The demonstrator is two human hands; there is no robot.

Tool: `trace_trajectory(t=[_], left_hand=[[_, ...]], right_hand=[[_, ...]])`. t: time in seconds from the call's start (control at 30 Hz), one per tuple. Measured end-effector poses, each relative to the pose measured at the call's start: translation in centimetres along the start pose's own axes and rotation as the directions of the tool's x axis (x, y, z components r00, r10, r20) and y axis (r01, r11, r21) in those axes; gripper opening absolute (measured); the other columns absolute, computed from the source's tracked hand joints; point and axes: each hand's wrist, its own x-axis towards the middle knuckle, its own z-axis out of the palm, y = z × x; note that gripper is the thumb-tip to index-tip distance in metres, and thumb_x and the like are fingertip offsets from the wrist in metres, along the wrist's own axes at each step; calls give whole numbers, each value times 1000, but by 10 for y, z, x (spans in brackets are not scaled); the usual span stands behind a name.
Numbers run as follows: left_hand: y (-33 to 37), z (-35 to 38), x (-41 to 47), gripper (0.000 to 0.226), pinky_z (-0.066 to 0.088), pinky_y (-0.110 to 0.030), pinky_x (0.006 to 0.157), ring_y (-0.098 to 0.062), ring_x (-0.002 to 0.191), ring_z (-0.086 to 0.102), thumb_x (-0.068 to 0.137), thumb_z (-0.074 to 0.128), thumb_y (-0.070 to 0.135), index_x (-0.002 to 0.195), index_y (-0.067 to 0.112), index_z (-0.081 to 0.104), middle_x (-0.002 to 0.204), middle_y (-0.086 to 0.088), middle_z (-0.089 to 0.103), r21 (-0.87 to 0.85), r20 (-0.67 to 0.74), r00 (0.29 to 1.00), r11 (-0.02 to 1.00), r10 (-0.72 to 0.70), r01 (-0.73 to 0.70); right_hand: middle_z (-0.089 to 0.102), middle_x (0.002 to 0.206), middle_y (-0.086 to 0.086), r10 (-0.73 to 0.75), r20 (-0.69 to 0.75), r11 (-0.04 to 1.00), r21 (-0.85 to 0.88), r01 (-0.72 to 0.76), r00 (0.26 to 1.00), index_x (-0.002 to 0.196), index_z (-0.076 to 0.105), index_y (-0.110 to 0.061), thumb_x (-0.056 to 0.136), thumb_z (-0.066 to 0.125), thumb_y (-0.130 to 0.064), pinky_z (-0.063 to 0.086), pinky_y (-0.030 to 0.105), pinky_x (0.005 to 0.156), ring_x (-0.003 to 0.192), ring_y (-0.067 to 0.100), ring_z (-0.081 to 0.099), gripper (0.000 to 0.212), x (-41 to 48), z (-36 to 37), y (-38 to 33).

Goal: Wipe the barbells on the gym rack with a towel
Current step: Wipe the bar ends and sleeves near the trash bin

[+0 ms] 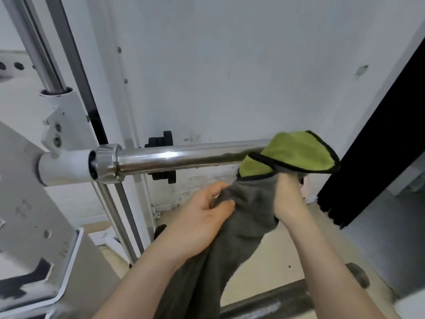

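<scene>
Grey-green towel (pixel 250 203) (draped over barbell (pixel 174 157)); left grip (pixel 200 217), right grip (pixel 287 199) both clutching it.

- Bright, even indoor light on the white wall (pixel 230 65).
- Glare streak along the chrome barbell (pixel 179 157).
- Wide-angle bending at the edges.
- Soft, slightly blurred detail throughout.

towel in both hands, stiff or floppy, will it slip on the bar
Likely floppy: the towel bunches where the left hand grips it and hangs slack below. Its fuzzy nap should probably drag on the shiny barbell rather than slide freely.
</scene>
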Motion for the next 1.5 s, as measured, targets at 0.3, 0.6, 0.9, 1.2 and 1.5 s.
trace_trajectory(t=[0.3, 0.6, 0.9, 1.2, 1.5], left_hand=[[-7, -32, 29, 47, 38, -22, 90, -7, 112, 43, 90, 55, 22, 135, 32, 45, 126, 8, 49, 770, -300, 909, 636, 289, 51], [-12, -82, 48, 52, 37, -37, 96, -26, 113, 51, 85, 59, 32, 133, 15, 46, 125, -3, 58, 940, -340, 863, 152, 373, 305], [-2, -80, 44, 45, 40, -33, 86, -24, 104, 52, 78, 57, 8, 121, 18, 50, 114, -1, 58, 926, -377, 858, 137, 349, 351], [6, -92, 61, 30, 38, -32, 67, -28, 89, 59, 76, 58, 13, 106, 13, 55, 96, -5, 62, 914, -398, 898, 161, 188, 371], [-4, -91, 27, 85, 2, -47, 118, -29, 147, 2, 76, 62, 13, 148, 13, 17, 159, -13, 8, 867, -496, 789, 254, 364, 428]], right_hand=[[63, 99, 2, -270, 222, 885, -326, 332, 937, 108, 54, -17, 67, 70, -37, 43, 32, 64, 89, 26, 58, 49, 83, -5, -8], [62, 100, 3, -500, 211, 786, -297, 543, 840, 107, 53, -16, 67, 71, -48, 33, 32, 64, 87, 27, 62, 54, 72, 31, -88], [63, 88, 3, -480, 86, 811, -335, 479, 873, 96, 56, -18, 66, 65, -54, 41, 40, 70, 81, 32, 62, 48, 75, 18, -28], [64, 101, 2, -458, 161, 830, -274, 485, 874, 110, 55, -20, 66, 67, -54, 34, 36, 72, 91, 27, 62, 56, 62, 51, -113], [63, 80, -10, -240, 516, 925, -135, 355, 822, 82, 59, -30, 56, 35, -96, 44, 33, 68, 80, 17, 60, 75, 97, -9, -55]])
